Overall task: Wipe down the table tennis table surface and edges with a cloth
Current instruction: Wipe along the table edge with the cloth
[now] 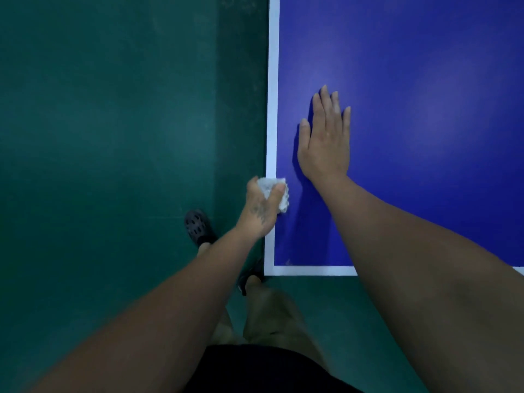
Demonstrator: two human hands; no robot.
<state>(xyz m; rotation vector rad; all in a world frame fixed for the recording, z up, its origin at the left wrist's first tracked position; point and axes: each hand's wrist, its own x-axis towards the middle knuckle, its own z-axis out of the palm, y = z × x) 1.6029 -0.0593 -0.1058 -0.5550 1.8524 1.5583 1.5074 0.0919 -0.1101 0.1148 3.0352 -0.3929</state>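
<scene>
At the table's [425,66] left edge — cloth [276,191] on the white border.
Left hand [262,208] grips the bunched white cloth there; right hand [324,137] lies flat, fingers straight, on the blue surface.

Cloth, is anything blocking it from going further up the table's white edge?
Nothing visible. The left hand grips the cloth on the white edge line, which is bare ahead. The right hand lies flat on the blue table surface, off that line.
</scene>
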